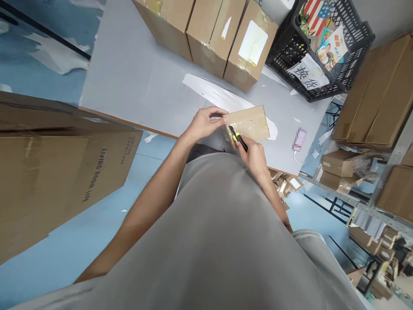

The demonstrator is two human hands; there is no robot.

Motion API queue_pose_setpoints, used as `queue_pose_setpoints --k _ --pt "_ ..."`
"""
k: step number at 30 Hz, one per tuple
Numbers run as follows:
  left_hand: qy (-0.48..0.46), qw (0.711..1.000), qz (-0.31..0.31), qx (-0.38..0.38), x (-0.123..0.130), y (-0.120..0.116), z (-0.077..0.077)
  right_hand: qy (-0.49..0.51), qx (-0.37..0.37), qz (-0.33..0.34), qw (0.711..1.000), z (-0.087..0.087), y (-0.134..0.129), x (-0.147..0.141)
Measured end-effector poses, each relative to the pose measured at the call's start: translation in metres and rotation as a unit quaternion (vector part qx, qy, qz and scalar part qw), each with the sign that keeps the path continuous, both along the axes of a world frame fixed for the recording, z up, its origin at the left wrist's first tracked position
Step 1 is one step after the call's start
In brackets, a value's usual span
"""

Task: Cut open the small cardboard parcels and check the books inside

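Taped box point(253, 121) under yellow-black cutter point(239, 139)

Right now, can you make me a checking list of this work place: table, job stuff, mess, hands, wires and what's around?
Surface: grey tabletop
Job's things: small cardboard box with clear tape; yellow-and-black box cutter
Clutter: white paper, three cartons, black plastic crate
Hands: left hand holds the box's corner; right hand grips the cutter
Cables: white cable by a blurred pink item
Surroundings: blue floor; large "LIVING ROOM LIFE" carton

Box point(250, 122) before cartons point(206, 54) and crate point(284, 52)
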State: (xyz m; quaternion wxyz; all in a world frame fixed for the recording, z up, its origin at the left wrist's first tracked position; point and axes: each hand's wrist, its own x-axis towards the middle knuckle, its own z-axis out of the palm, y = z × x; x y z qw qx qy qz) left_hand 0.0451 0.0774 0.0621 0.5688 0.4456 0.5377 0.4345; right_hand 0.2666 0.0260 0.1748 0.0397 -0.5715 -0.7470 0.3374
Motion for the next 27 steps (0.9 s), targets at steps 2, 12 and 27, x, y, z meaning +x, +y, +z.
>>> queue_pose_setpoints --k 2,12,27 --pt "0.001 1.0 0.014 -0.007 0.002 -0.001 -0.002 -0.015 -0.01 0.003 1.0 0.005 0.002 -0.004" --pt "-0.008 0.999 0.051 -0.016 0.009 -0.005 -0.006 -0.063 -0.028 0.046 0.997 0.025 0.014 -0.011" --pt "0.015 0.997 0.078 0.021 0.017 -0.009 -0.011 -0.072 -0.022 0.049 0.996 0.019 0.011 -0.011"
